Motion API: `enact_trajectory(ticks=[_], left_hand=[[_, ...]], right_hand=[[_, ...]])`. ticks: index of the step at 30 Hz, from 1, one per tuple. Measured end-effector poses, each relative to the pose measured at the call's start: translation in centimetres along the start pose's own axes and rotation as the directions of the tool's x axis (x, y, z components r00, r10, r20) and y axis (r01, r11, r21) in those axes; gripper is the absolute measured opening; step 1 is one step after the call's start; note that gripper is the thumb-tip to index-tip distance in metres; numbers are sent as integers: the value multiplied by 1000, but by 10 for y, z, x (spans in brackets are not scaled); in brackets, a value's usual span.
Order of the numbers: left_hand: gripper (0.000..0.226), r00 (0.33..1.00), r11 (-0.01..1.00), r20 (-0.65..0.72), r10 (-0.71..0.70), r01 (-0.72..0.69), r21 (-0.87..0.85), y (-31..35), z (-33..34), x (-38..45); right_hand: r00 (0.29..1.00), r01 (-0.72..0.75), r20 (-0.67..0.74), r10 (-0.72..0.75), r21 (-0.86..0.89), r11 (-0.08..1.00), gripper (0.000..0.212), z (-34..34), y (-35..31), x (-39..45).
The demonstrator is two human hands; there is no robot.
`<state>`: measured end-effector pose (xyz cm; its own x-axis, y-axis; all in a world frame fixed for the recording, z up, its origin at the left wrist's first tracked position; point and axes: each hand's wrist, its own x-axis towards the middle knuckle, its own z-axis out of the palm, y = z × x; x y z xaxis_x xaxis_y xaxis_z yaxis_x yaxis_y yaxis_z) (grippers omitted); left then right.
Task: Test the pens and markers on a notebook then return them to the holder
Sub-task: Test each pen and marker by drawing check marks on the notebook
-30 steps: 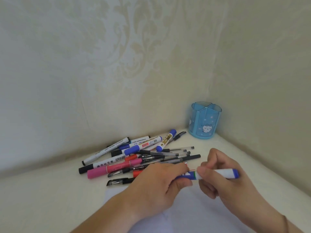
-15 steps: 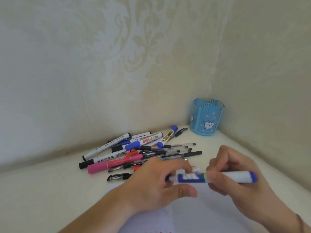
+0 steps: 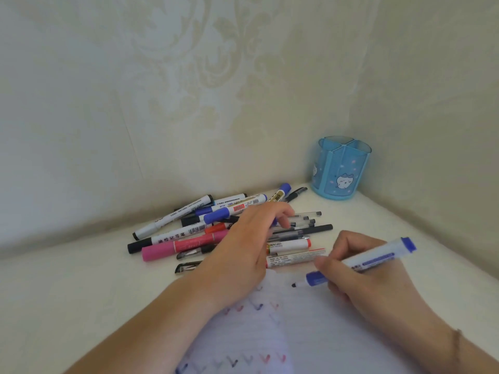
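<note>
Blue-tipped white marker [image 3: 370,261]: uncapped, tilted, nib just above notebook [image 3: 310,327]. Notebook: lined page bearing red, blue and grey check marks. Pile of pens and markers [image 3: 216,228]: lay flat, jumbled. Blue holder [image 3: 340,168]: stood upright in the corner.

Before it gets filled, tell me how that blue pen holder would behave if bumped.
The blue pen holder looks like thin plastic and appears empty, so probably light and easy to slide. Its base flares slightly, so tipping seems less likely. The walls behind it would likely stop it.
</note>
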<state>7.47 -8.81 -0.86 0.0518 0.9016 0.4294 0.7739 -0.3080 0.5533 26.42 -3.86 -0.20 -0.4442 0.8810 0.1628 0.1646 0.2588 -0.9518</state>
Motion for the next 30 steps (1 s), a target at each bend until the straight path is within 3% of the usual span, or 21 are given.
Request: enact_trajectory(ticks=[4, 11, 19, 25, 30], left_hand=[[44, 999, 999, -33, -11, 9, -52, -3, 7, 3], [37, 1000, 1000, -27, 8, -8, 3, -7, 9, 3], [47, 1000, 999, 7, -20, 21, -33, -5, 10, 2], [38, 997, 998, -55, -47, 44, -53, -4, 10, 3], [30, 988, 976, -111, -106, 82, -202, -4, 10, 2]], right_hand=[[998, -9, -70, 6, -45, 999, 35, 6, 7, 3], [999, -15, -30, 12, -117, 993, 35, 6, 7, 4], [997, -48, -56, 43, -92, 995, 33, 3, 12, 9], [987, -82, -117, 111, 225, 971, 47, -4, 5, 8], [998, 15, -69, 8, 316, 949, 28, -14, 4, 11]])
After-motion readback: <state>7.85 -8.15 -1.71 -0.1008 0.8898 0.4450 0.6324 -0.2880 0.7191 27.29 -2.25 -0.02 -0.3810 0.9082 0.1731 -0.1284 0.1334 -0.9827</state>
